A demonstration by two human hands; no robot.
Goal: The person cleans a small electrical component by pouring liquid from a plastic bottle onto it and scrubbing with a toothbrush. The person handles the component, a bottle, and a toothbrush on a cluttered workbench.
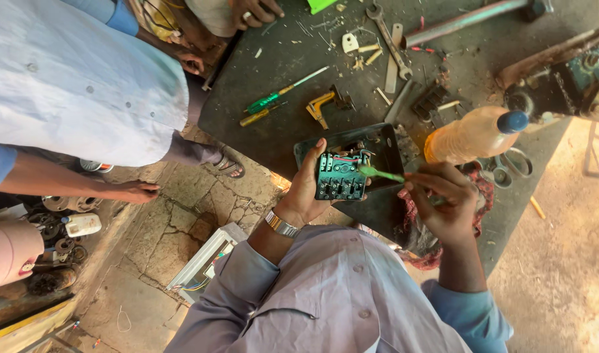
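My left hand [307, 189], with a metal watch on its wrist, holds a green switch block [339, 176] with red and dark wires against an open black plastic box [385, 148]. My right hand [446, 202] grips a green-handled screwdriver [382, 174] whose tip points at the right side of the switch block. Both hands are over the near edge of a dark workbench [280, 72].
An orange-tinted plastic bottle with a blue cap [472, 136] lies right of the box. Two screwdrivers [280, 98], a spanner [389, 39], a yellow bracket [319, 106] and small parts lie on the bench. Another person in a white shirt [70, 78] stands at left. A white box [204, 261] sits on the cracked floor.
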